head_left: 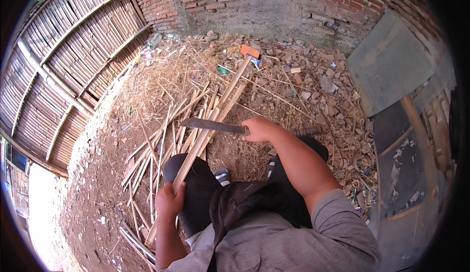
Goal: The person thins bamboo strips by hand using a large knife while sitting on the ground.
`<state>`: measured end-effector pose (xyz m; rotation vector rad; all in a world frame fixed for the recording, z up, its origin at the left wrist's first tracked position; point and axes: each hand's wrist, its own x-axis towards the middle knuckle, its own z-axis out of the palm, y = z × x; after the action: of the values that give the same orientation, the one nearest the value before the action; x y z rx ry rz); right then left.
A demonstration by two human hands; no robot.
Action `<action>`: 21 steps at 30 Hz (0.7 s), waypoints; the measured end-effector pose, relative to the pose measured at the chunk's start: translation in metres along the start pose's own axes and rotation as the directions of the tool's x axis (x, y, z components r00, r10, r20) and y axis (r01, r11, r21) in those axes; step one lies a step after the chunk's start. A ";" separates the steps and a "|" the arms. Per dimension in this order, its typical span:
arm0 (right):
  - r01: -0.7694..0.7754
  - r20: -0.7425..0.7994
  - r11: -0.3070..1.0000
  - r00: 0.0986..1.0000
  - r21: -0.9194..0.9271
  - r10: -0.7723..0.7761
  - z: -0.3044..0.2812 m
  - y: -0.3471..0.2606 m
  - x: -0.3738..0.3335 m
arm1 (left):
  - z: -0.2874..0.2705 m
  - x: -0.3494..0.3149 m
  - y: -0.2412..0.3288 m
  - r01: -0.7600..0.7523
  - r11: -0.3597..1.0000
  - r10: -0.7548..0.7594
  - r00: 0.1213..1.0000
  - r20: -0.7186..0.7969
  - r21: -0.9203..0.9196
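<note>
My right hand (259,129) is wrapped round the handle of a machete (213,124), whose dark, broad blade points left. The blade crosses a long split bamboo strip (193,153) near its middle; whether it touches or hovers just above, I cannot tell. My left hand (170,199) grips that strip near its lower end, beside my left knee. From there the strip slants up and away to the right, over other pieces. Several thin bamboo slats (149,147) lie in a loose heap on the ground to the left and beneath it.
A bamboo fence (63,66) stands at the left and a brick wall (245,8) at the back. Rubble (318,91) and dry straw (147,76) cover the ground. Grey panels (391,61) lean at the right. A black bag (240,201) lies across my lap.
</note>
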<state>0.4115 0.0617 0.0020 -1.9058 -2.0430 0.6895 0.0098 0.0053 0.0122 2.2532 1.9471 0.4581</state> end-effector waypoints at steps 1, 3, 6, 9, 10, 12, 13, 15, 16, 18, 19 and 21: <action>0.000 0.001 1.000 1.000 0.000 0.000 0.001 0.000 0.001 | 0.000 0.000 0.000 0.001 1.000 -0.001 1.000 0.000 0.001; 0.005 0.015 1.000 1.000 -0.003 -0.005 0.002 0.001 0.002 | 0.001 0.000 -0.002 0.002 1.000 -0.002 1.000 0.000 0.003; 0.014 0.001 1.000 1.000 -0.003 -0.014 0.006 0.004 0.004 | 0.003 0.000 -0.004 -0.015 1.000 0.015 1.000 -0.009 -0.013; 0.016 0.002 1.000 1.000 -0.007 -0.016 0.006 0.003 0.004 | 0.004 0.000 -0.005 -0.027 1.000 0.027 0.999 -0.024 -0.004; 0.015 0.003 1.000 1.000 -0.006 -0.015 0.006 0.002 0.004 | 0.005 0.000 -0.005 -0.031 0.999 0.031 0.999 -0.030 -0.009; 0.002 0.026 1.000 1.000 0.016 -0.003 0.005 0.002 0.003 | 0.005 0.001 -0.005 -0.035 0.999 0.034 0.999 -0.034 -0.013; 0.002 0.028 1.000 1.000 0.018 -0.003 0.005 0.001 0.003 | 0.005 0.001 -0.005 -0.035 0.999 0.034 0.999 -0.035 -0.017; -0.010 0.045 1.000 0.999 0.015 0.009 0.005 0.000 0.003 | 0.005 0.000 -0.006 -0.033 0.999 0.033 0.999 -0.034 -0.020; -0.010 0.045 1.000 0.999 0.016 0.009 0.006 0.000 0.003 | 0.006 0.000 -0.006 -0.038 0.999 0.038 0.999 -0.040 -0.018; 0.033 -0.022 0.999 0.999 0.038 -0.033 0.008 0.001 0.002 | 0.005 0.000 -0.007 -0.043 0.999 0.042 0.998 -0.045 -0.014; 0.033 -0.021 0.999 0.999 0.040 -0.033 0.008 0.001 0.002 | 0.005 0.000 -0.006 -0.041 0.999 0.040 0.998 -0.040 -0.024; 0.021 -0.013 0.999 1.000 0.050 -0.020 0.008 0.002 0.003 | 0.004 0.000 -0.005 -0.040 0.999 0.039 0.999 -0.035 -0.034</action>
<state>0.4089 0.0631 -0.0066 -1.8545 -2.0153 0.7158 0.0065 0.0068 0.0070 2.2809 1.8984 0.5338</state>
